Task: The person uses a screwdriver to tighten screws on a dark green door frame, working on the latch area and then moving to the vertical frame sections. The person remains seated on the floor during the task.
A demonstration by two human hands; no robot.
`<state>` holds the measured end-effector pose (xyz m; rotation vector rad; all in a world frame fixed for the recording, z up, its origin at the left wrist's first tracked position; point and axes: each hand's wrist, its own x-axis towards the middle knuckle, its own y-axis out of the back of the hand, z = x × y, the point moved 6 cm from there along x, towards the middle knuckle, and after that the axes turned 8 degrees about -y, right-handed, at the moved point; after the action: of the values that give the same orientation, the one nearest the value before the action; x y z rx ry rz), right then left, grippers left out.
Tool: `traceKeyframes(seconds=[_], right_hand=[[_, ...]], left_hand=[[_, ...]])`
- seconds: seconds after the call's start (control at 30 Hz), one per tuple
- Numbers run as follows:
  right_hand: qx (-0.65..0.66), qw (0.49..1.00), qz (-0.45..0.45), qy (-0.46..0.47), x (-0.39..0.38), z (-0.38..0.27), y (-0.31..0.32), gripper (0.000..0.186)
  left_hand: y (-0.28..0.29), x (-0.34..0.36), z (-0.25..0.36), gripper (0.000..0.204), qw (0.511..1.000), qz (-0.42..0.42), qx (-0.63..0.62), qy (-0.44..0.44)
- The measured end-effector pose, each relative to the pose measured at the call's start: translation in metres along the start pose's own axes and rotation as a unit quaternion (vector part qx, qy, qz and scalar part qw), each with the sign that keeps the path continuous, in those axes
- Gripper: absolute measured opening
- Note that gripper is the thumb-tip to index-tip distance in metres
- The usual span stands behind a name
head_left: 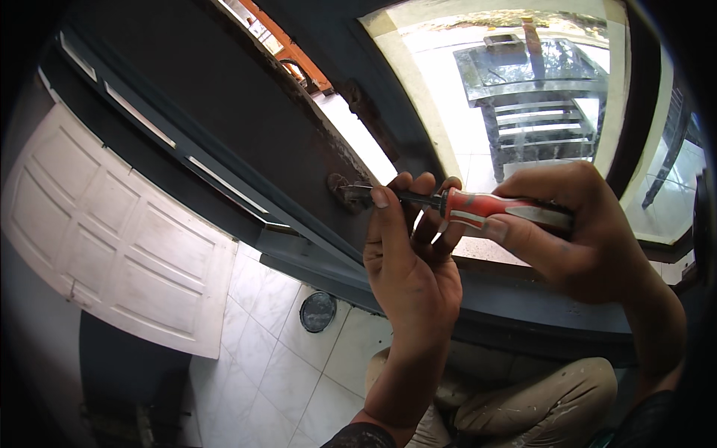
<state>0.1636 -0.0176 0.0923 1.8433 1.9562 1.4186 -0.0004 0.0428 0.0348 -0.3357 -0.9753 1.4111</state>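
My right hand (579, 231) wraps round the red and grey handle of a screwdriver (485, 207), held nearly level and pointing left. The thumb and fingers of my left hand (414, 276) pinch the front of its dark shaft. Just past those fingertips, a small worn metal fitting (345, 190) sits on the dark panel (224, 104), close to its chipped edge. My left fingers hide the screwdriver's tip, so I cannot tell what it touches.
A taped window (403, 45) is on the right, with a dark table (534, 86) beyond the glass. At the left is a white panelled door (127, 231). A round dark lid or dish (318, 311) lies on the tiled floor (276, 373), left of my bent knees.
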Motion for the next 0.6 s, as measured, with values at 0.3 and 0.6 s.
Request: traceKeyframes(seconds=[0.3, 0.6], right_hand=[[0.035, 0.997, 0.015, -0.060, 0.003, 0.015, -0.007, 0.036], [0.181, 0.963, 0.015, -0.199, 0.031, 0.027, 0.008, 0.039]], left_hand=[[0.005, 0.004, 0.000, 0.036, 1.000, 0.005, -0.011, 0.002], [0.004, 0.008, -0.006, 0.037, 0.999, 0.011, -0.024, 0.022]])
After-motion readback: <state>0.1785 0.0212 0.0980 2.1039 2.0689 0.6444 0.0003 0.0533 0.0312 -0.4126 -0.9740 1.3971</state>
